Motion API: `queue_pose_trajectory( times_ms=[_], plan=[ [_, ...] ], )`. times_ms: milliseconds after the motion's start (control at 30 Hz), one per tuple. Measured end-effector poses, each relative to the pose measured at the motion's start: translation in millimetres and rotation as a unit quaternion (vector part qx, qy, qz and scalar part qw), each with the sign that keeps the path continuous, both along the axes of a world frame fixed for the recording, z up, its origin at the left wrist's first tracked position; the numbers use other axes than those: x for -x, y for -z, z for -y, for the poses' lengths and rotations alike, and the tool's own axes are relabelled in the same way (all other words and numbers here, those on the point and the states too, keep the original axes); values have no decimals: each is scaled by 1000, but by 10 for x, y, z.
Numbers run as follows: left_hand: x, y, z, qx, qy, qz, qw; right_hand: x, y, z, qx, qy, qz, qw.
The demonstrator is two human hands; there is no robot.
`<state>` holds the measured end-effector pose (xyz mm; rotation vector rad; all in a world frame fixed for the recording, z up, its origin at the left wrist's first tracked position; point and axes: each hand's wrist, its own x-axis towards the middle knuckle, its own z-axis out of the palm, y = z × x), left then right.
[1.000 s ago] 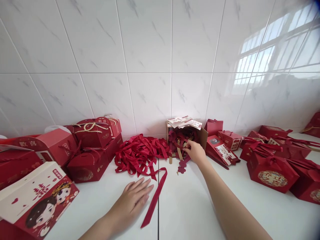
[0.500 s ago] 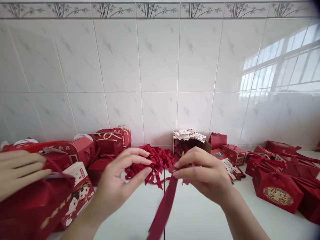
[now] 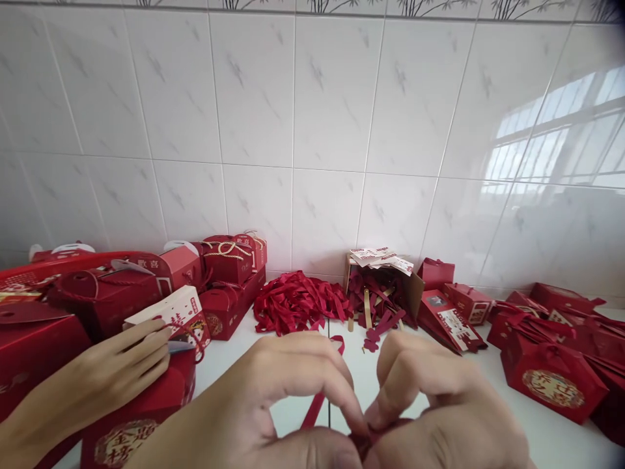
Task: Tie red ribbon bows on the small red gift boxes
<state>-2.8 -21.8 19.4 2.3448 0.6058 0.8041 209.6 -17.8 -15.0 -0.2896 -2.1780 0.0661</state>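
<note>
Low in the middle, my left hand [image 3: 293, 391] and my right hand [image 3: 444, 397] are together, fingertips pinching a dark red ribbon [image 3: 390, 430]. Most of it is hidden behind my fingers and thumbs. A narrow stretch of red ribbon [image 3: 314, 409] shows behind my left hand, above the white table. Just beyond my hands lies a heap of red ribbons [image 3: 297, 301]. Beside it a cardboard box [image 3: 415, 296] on its side spills dark red strips, some with flower shapes or gold pieces. Printed cards [image 3: 383, 258] lie on top of that box.
At left, another person's hand [image 3: 114, 368] rests over a red gift box [image 3: 166, 384]. Stacked red boxes [image 3: 229, 260] and printed cartons [image 3: 190, 319] stand beyond. Flat red packets [image 3: 452, 319] and more red boxes [image 3: 551, 371] sit at right. A tiled wall [image 3: 327, 117] rises behind.
My left hand has moved in to the right and now grips the ribbon along with my right hand. Both are lower and nearer. The other person's hand moved right. The view tilted down.
</note>
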Motion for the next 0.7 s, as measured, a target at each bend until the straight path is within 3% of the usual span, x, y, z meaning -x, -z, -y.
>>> queue_pose_trajectory(
  times_ms=[167,300,433,600,700],
  plan=[
    [-1,83,10,68,-17,12,997,73,14,10,-30,-44,-8,999],
    [-16,132,49,130,-72,6,989,113,68,84,-17,-15,-8,1000],
    [-71,84,61,194,-59,2,979,90,119,101,3,14,4,1000],
    [-112,56,57,105,-122,94,982,64,92,-22,-75,4,1,997],
    [-105,42,95,63,-116,104,986,84,67,-44,-81,12,-21,996]
  ],
)
